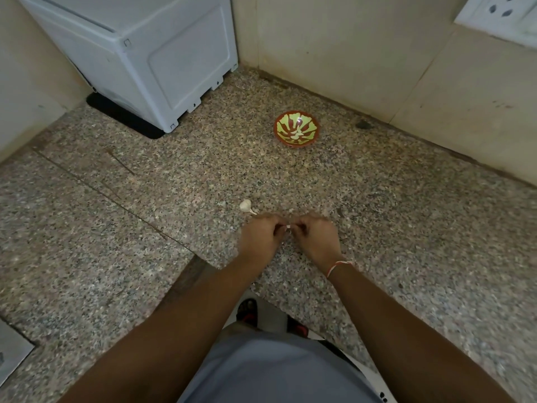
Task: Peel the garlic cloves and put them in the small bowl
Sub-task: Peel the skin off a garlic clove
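We pinch a clove (288, 227) between left hand (261, 237) and right hand (315, 238); bowl (296, 128) lies at twelve o'clock.

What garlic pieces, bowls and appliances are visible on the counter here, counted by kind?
Garlic pieces: 2, a garlic bulb lying on the counter, and a clove pinched between the left hand and right hand
Small bowls: 1, the patterned bowl
White appliances: 1, white appliance
Total: 4
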